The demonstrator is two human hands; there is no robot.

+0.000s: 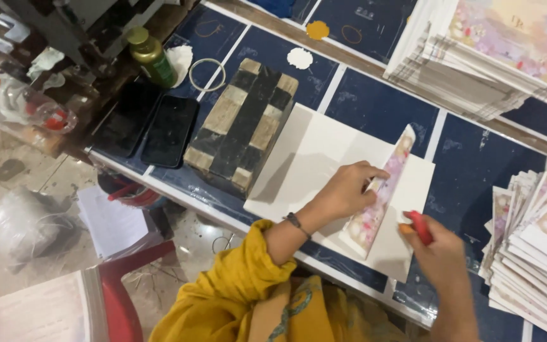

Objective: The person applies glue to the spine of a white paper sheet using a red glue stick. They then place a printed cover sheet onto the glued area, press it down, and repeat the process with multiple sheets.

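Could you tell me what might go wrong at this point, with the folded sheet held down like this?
The left hand pins the folded floral sheet only near its middle, so it may skew on the white board. The red tool in the right hand might scuff the print. The board overhangs the table edge and could tip.

A long floral-printed folded paper strip (381, 193) lies slanted on a white sheet (324, 152), pointing toward one o'clock. A red tool (420, 227) sits at its four o'clock.
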